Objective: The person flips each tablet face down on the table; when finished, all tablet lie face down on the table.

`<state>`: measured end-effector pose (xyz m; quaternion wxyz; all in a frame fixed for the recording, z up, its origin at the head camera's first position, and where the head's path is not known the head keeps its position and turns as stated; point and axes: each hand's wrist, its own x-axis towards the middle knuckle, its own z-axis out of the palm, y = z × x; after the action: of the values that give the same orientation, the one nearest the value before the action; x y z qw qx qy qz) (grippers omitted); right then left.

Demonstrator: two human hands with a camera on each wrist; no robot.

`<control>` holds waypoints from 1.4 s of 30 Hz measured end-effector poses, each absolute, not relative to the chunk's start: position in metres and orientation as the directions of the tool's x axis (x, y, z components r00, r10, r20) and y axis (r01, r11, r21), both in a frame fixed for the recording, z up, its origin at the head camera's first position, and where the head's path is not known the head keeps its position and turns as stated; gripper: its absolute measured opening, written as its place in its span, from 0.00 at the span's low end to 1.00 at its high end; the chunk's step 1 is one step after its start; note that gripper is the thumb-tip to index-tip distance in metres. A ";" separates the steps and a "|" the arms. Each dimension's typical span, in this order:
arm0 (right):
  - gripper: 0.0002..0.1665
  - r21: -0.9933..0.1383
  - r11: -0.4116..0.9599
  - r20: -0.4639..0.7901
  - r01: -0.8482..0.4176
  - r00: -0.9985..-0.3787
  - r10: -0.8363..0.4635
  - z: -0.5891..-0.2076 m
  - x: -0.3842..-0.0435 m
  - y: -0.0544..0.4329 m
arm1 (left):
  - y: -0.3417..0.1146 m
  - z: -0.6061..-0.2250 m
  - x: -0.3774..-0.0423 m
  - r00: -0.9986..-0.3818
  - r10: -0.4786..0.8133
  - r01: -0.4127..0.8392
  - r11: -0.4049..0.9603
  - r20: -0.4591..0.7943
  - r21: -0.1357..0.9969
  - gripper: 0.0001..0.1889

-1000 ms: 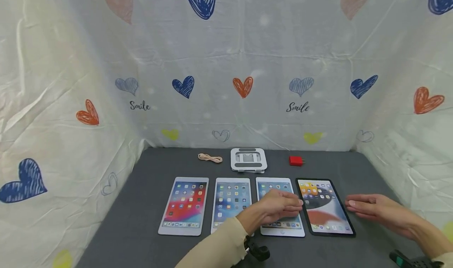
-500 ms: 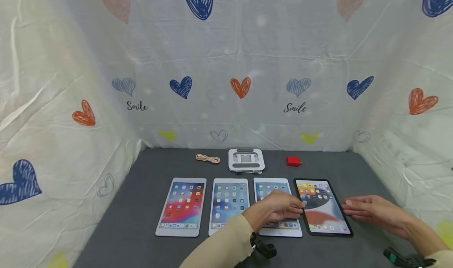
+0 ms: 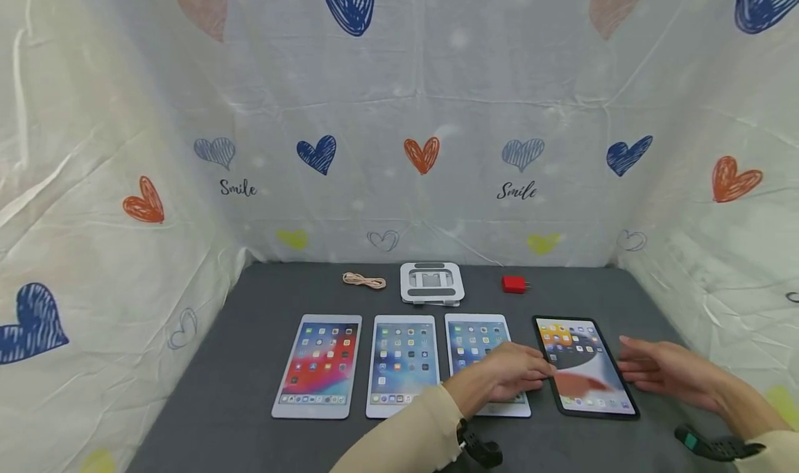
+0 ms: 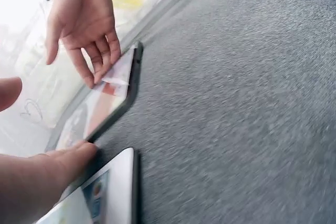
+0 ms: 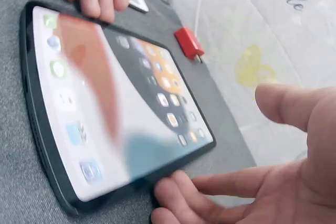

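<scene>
A black-framed tablet (image 3: pixel 589 362) lies screen up at the right end of a row. Against its left long edge rest the extended fingertips of my left hand (image 3: pixel 513 372), which covers part of a white tablet (image 3: pixel 474 338). My right hand (image 3: pixel 677 376) is at the opposite edge, thumb raised away from the fingers. In the right wrist view its fingers (image 5: pixel 178 192) lie at the black tablet's edge (image 5: pixel 121 103); whether they press on it I cannot tell. Left of these lie two more white tablets (image 3: pixel 404 362), one with a red-and-blue screen (image 3: pixel 321 362).
Behind the tablets are a coiled beige cable (image 3: pixel 364 281), a folded silver stand (image 3: pixel 431 284) and a red charger plug (image 3: pixel 514 284). A heart-print cloth (image 3: pixel 374 202) walls the back and both sides of the dark grey table (image 3: pixel 212 417).
The black-framed tablet has slid right, widening the gap to the white tablet beside it. My left hand has moved right with it. The right hand has shifted slightly right, its thumb lifting.
</scene>
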<state>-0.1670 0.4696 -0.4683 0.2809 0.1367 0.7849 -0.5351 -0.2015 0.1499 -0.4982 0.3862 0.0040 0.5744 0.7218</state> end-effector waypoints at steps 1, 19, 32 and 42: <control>0.56 -0.759 0.384 -0.594 0.526 -0.801 -0.077 -0.469 -0.167 0.470 | 0.153 -0.500 -0.200 -0.706 0.556 -0.553 -0.046 -0.438 0.832 0.22; 0.61 -0.752 0.441 -0.590 0.490 -0.799 -0.119 -0.418 -0.165 0.449 | 0.127 -0.457 -0.224 -0.592 0.732 -0.565 -0.078 -0.338 0.821 0.13; 0.55 -0.773 0.530 -0.501 0.348 -0.847 -0.174 -0.381 -0.168 0.393 | 0.126 -0.411 -0.233 -0.462 0.868 -0.609 -0.163 -0.181 0.776 0.30; 0.54 -0.794 0.518 -0.476 0.318 -0.855 -0.206 -0.375 -0.168 0.362 | 0.125 -0.409 -0.235 -0.515 0.829 -0.624 -0.186 -0.220 0.759 0.34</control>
<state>-0.1679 0.3618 -0.3752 0.2674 0.0337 0.8292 -0.4897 -0.2352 0.1254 -0.4086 0.4776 0.1210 0.4228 0.7606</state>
